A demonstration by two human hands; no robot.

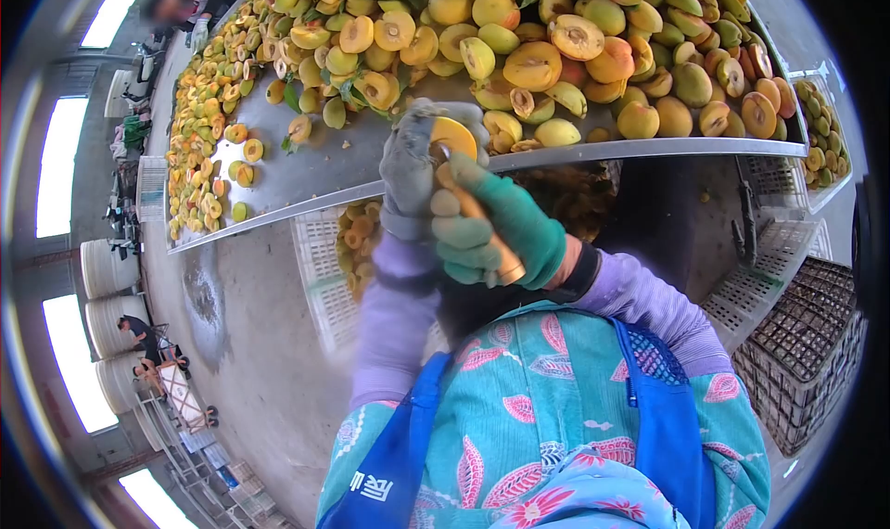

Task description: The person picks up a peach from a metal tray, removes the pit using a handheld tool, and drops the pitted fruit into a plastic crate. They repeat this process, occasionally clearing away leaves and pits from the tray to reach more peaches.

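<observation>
My left hand [408, 163], in a grey glove, is closed around a cut apricot half [454, 138] with its yellow flesh facing up. My right hand [491, 223], in a green glove, grips a wooden-handled pitting tool [506, 262]. The tool's small metal end touches the fruit, though its exact shape is hard to make out. Both hands meet just over the front edge of a metal table [320, 163]. Beyond them a large heap of apricots [533, 65] covers much of the table, many halved and some still showing their stones.
Under the table edge stands a white crate [320, 274] beside more fruit. To the right are another white crate [765, 274] and a stack of dark crates [802, 344]. A co-worker's gloved hand [200, 34] is at the far left corner. Large white tubs [107, 266] line the left.
</observation>
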